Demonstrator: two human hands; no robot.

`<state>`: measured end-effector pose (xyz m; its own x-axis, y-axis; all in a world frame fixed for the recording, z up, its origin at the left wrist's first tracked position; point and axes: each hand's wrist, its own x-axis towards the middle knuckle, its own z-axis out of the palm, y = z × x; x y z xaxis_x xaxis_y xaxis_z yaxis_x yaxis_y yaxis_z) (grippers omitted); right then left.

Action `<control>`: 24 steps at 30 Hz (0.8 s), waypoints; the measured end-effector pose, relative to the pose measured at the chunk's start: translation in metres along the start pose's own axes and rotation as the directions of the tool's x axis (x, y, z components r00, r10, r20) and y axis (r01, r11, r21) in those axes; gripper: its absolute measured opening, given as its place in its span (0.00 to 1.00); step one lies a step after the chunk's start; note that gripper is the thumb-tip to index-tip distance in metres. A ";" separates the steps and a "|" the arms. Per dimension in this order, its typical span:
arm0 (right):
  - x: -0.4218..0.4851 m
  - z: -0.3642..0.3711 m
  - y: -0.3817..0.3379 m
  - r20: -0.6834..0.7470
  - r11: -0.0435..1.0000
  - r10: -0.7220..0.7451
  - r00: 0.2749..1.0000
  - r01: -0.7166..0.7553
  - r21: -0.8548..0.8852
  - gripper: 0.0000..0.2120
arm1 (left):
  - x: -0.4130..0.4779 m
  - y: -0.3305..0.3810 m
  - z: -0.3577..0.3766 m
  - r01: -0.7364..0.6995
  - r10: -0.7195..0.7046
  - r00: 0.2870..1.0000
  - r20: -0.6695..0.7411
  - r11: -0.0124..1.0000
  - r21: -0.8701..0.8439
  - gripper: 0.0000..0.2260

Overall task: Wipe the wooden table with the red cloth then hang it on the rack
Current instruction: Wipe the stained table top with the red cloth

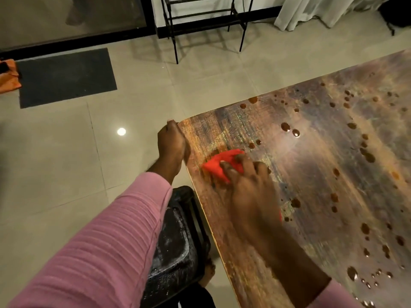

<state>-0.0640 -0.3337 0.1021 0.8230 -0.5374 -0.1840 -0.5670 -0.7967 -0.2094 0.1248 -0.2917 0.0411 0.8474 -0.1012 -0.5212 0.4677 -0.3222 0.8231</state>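
While open-fingered right hand [251, 190] presses red cloth [219, 162], left hand [172, 143] grips spotted wooden table [322, 163], tiled floor [55, 163] beyond.

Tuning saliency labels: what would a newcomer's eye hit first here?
The red cloth, bright against the dark wooden table, pressed under the right hand near the table's left corner. Next, the brown droplets scattered over the tabletop to the right, not yet wiped. The left hand grips the table edge beside the cloth.
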 end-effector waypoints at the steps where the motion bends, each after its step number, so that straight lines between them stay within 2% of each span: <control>1: 0.008 -0.002 0.007 -0.015 0.998 0.060 0.998 -0.060 0.012 0.24 | 0.000 -0.001 0.000 -0.007 0.007 1.000 0.020 1.000 -0.004 0.18; 4: 0.036 -0.009 0.003 -0.056 0.987 0.154 0.986 -0.151 0.055 0.26 | 0.001 -0.001 -0.001 -0.026 0.026 0.998 0.052 1.000 0.002 0.17; 7: 0.042 -0.008 -0.030 -0.031 0.998 0.040 0.999 -0.039 0.047 0.25 | 0.005 -0.001 -0.002 -0.033 0.033 0.996 0.084 0.999 0.007 0.16; 10: 0.025 0.002 -0.049 -0.030 0.995 -0.095 0.995 0.096 0.034 0.22 | 0.016 -0.005 -0.004 -0.081 0.067 0.986 0.155 0.993 0.085 0.15; 12: 0.021 0.003 -0.042 -0.065 0.992 -0.107 0.992 0.110 0.053 0.21 | 0.016 -0.005 -0.006 -0.072 0.051 0.979 0.199 0.993 0.098 0.16; 15: 0.035 0.005 -0.018 -0.111 0.998 0.007 0.994 0.001 0.066 0.17 | 0.014 -0.001 -0.009 -0.070 0.042 0.966 0.255 0.992 0.105 0.17; 17: 0.050 0.002 -0.012 -0.122 0.991 0.112 0.986 -0.102 0.090 0.21 | 0.011 0.001 -0.011 -0.057 0.036 0.960 0.278 0.996 0.070 0.16; 19: 0.059 0.000 -0.023 -0.140 0.988 0.137 0.981 -0.125 0.093 0.23 | 0.007 0.004 -0.013 -0.057 0.046 0.953 0.299 0.998 0.029 0.14; 21: 0.059 0.002 -0.039 -0.134 0.994 0.088 0.987 -0.079 0.072 0.21 | 0.005 0.006 -0.014 -0.041 0.043 0.948 0.316 0.999 -0.012 0.14; 24: 0.046 0.009 -0.052 -0.167 0.995 -0.091 0.982 0.096 0.021 0.18 | 0.006 0.009 -0.016 0.098 -0.048 0.944 0.326 0.986 -0.137 0.15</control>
<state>0.0030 -0.3138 0.0956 0.8654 -0.5011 -0.0015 -0.4860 -0.8385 -0.2465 0.1380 -0.2806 0.0493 0.6958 -0.3866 -0.6054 0.5784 -0.1982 0.7913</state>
